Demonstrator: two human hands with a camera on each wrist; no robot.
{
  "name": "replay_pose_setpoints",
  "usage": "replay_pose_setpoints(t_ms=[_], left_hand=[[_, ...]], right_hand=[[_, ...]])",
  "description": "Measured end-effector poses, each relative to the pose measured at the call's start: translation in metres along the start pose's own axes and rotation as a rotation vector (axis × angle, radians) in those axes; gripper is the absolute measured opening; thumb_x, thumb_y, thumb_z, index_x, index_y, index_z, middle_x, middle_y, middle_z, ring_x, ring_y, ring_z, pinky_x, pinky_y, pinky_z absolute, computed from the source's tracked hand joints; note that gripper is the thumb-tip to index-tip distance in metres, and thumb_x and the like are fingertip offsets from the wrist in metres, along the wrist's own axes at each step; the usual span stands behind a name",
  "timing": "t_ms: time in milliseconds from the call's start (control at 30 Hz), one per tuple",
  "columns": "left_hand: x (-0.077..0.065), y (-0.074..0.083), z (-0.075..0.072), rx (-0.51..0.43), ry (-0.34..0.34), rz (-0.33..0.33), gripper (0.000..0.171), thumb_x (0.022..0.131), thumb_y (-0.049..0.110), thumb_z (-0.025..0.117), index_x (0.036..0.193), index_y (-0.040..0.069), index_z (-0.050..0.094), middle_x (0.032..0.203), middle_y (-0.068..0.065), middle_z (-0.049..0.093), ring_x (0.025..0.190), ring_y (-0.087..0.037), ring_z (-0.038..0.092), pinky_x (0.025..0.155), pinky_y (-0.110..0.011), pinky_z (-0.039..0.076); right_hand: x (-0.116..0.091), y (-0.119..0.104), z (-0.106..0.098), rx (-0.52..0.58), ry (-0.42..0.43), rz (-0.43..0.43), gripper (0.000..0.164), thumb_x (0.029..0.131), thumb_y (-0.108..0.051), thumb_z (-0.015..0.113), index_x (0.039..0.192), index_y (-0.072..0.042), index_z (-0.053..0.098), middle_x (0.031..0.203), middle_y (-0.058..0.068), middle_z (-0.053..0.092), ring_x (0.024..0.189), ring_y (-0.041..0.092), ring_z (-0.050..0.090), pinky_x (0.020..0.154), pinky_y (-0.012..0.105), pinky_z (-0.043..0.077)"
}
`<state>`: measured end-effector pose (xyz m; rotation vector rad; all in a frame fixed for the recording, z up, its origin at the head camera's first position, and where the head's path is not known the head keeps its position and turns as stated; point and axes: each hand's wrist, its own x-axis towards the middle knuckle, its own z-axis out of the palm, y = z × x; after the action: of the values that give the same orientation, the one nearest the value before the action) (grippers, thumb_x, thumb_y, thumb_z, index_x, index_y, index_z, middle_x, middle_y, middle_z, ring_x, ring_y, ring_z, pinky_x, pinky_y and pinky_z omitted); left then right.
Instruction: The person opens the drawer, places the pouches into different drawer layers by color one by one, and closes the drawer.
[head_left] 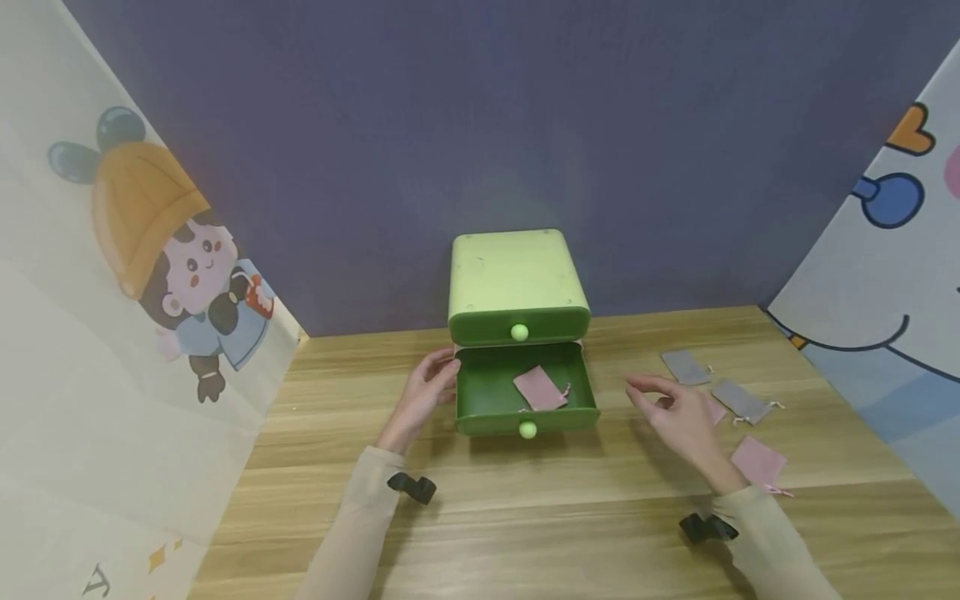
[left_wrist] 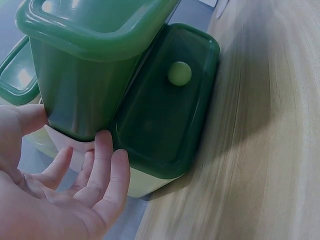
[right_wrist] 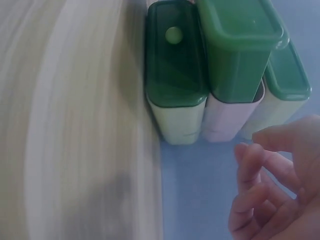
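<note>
A green cabinet point(head_left: 517, 271) has its middle drawer point(head_left: 487, 383) pulled out. Inside that drawer lies a pink drawstring pouch point(head_left: 540, 388). My left hand point(head_left: 422, 396) is at the drawer's left side; in the left wrist view its thumb and fingertips touch or nearly touch the drawer wall point(left_wrist: 80, 95). To the right of the drawer, my right hand point(head_left: 678, 421) hovers with bent fingers, thumb and forefinger close together, holding nothing visible. Beyond it are two grey pouches point(head_left: 684, 367) and a pink pouch point(head_left: 759, 461); another pink pouch point(head_left: 716, 410) is partly hidden by the hand.
The cabinet stands on a wooden table point(head_left: 315, 475) against a dark blue back wall point(head_left: 360, 167). The closed top drawer has a round knob point(head_left: 519, 332). Below the open drawer, a closed bottom drawer point(right_wrist: 175, 70) shows in the wrist views. Printed side walls flank the table.
</note>
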<state>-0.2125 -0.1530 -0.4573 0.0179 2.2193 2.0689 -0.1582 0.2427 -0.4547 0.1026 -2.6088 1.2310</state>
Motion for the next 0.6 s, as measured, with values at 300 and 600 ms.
replay_pose_setpoints(t_ms=[300, 600], left_hand=[[0.0, -0.001, -0.001, 0.001, -0.009, -0.003, 0.059, 0.109, 0.036, 0.062, 0.159, 0.008, 0.046, 0.152, -0.022, 0.056, 0.124, -0.035, 0.065, 0.105, -0.049, 0.06], [0.0, -0.001, -0.001, -0.012, -0.005, 0.011, 0.058, 0.109, 0.034, 0.063, 0.157, 0.006, 0.047, 0.15, -0.023, 0.057, 0.118, -0.03, 0.068, 0.101, -0.046, 0.062]], right_hand=[[-0.007, 0.019, -0.012, -0.036, -0.002, 0.022, 0.034, 0.104, -0.03, 0.071, 0.126, -0.005, 0.077, 0.122, 0.02, 0.078, 0.076, -0.007, 0.064, 0.057, 0.018, 0.053], [-0.012, 0.043, -0.03, -0.086, -0.051, 0.084, 0.038, 0.105, -0.03, 0.069, 0.131, -0.002, 0.073, 0.129, 0.026, 0.074, 0.086, 0.004, 0.069, 0.059, 0.022, 0.055]])
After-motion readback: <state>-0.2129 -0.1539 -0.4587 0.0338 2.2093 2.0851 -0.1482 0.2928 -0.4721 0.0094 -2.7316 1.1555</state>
